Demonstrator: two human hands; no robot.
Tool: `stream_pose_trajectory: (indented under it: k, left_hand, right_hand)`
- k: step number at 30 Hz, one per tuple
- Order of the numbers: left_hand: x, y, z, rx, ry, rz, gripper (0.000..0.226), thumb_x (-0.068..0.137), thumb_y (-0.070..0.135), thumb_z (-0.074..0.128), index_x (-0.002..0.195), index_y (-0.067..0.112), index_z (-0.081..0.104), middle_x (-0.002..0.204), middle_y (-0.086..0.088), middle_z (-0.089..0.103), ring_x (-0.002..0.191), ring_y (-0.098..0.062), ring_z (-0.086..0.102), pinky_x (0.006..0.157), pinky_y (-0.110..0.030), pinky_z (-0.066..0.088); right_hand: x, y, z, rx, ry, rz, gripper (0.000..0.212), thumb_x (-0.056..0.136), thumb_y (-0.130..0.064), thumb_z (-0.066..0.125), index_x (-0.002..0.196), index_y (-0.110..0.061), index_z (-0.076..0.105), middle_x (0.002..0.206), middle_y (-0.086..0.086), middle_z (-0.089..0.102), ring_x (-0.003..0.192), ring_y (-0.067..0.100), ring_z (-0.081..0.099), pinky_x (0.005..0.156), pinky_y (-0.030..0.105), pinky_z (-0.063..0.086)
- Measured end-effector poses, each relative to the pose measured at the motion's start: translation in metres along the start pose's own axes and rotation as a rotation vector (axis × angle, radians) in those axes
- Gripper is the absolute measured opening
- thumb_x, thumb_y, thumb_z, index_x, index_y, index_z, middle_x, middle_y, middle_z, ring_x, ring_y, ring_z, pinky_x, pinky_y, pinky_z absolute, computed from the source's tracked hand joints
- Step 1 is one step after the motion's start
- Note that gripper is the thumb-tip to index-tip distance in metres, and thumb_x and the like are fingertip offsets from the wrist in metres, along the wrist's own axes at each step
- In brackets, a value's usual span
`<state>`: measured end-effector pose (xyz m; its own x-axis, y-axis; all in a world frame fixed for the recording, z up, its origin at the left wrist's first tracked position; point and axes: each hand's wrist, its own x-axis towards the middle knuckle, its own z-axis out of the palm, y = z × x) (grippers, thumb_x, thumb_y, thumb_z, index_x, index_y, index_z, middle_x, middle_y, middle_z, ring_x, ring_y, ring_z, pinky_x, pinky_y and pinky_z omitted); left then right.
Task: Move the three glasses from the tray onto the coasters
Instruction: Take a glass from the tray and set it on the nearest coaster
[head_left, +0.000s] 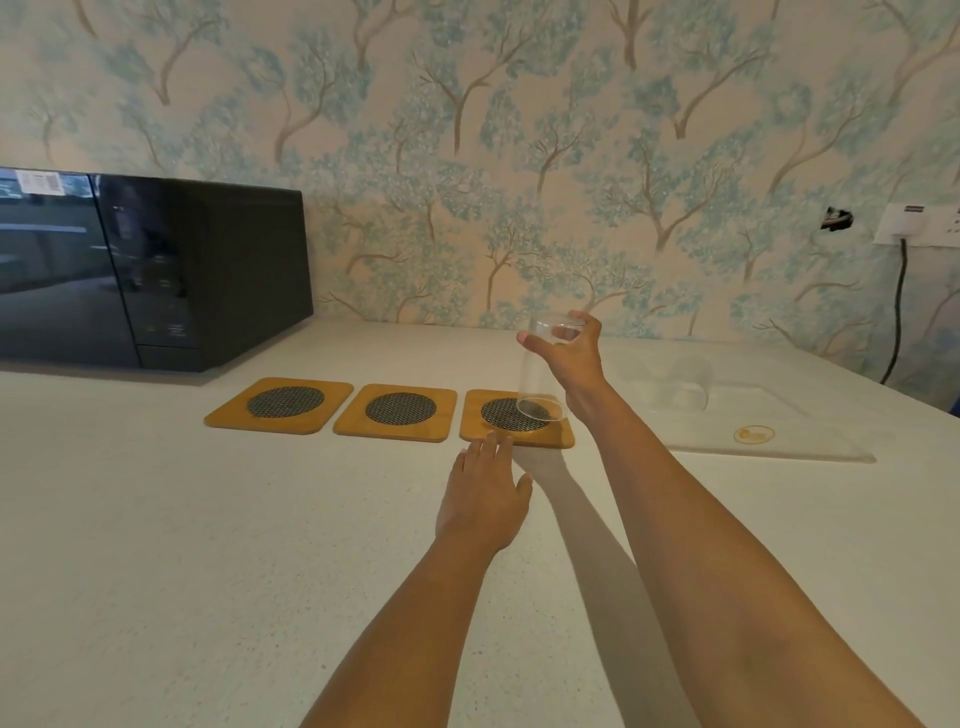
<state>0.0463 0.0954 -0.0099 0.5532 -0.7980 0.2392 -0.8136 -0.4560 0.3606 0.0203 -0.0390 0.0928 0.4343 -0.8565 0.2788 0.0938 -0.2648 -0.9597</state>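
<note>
Three wooden coasters with dark mesh centres lie in a row on the counter: left (280, 404), middle (397, 411), right (488, 428). My right hand (569, 353) grips a clear glass (535, 379) near its top and holds it over the right coaster, its base at the mesh. My left hand (485, 496) rests flat on the counter, fingertips touching the right coaster's front edge. A clear tray (779, 441) sits to the right with at least one more clear glass (688, 384) on it; it is faint and hard to make out.
A black microwave (150, 270) stands at the back left against the wallpapered wall. A wall socket (917, 223) with a dark cable hanging down is at the far right. The pale counter extends toward me in front of the coasters.
</note>
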Motion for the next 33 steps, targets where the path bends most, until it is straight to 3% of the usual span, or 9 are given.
stream_pose_trajectory:
  k: [4,10,18,33]
  left_hand:
    - [0.001,-0.001,0.001,0.019,-0.014,0.000,0.062,0.100,0.047,0.029,0.153,0.021,0.011,0.163,-0.002,0.005,0.151,-0.023,0.005,0.122,-0.038,0.008]
    - [0.001,0.000,0.001,0.018,-0.017,-0.002,0.061,0.100,0.047,0.029,0.153,0.021,0.012,0.163,-0.002,0.006,0.151,-0.022,0.005,0.122,-0.038,0.008]
    - [0.000,0.001,-0.001,0.011,-0.026,-0.011,0.061,0.100,0.047,0.029,0.153,0.021,0.013,0.163,-0.002,0.007,0.151,-0.022,0.005,0.122,-0.038,0.007]
    - [-0.002,0.002,-0.003,0.029,-0.068,-0.012,0.058,0.100,0.046,0.024,0.152,0.018,0.017,0.161,-0.003,0.015,0.150,-0.022,0.012,0.123,-0.040,0.010]
  right_hand:
    - [0.014,0.006,0.008,0.000,-0.056,0.065,0.082,0.079,-0.012,0.074,0.141,-0.018,0.020,0.146,0.013,0.032,0.133,0.028,0.035,0.105,0.037,0.032]
    - [0.023,0.008,0.016,-0.110,-0.022,0.086,0.081,0.076,-0.010,0.071,0.141,-0.014,0.021,0.145,0.012,0.029,0.134,0.030,0.033,0.109,0.040,0.035]
    - [0.017,0.010,0.016,-0.251,0.081,-0.059,0.079,0.070,-0.016,0.083,0.136,-0.008,0.041,0.140,0.013,0.039,0.127,0.027,0.046,0.104,0.034,0.041]
    - [0.019,0.019,0.029,-0.367,0.085,-0.065,0.078,0.066,-0.030,0.084,0.129,-0.003,0.046,0.134,0.014,0.046,0.125,0.027,0.047,0.102,0.034,0.042]
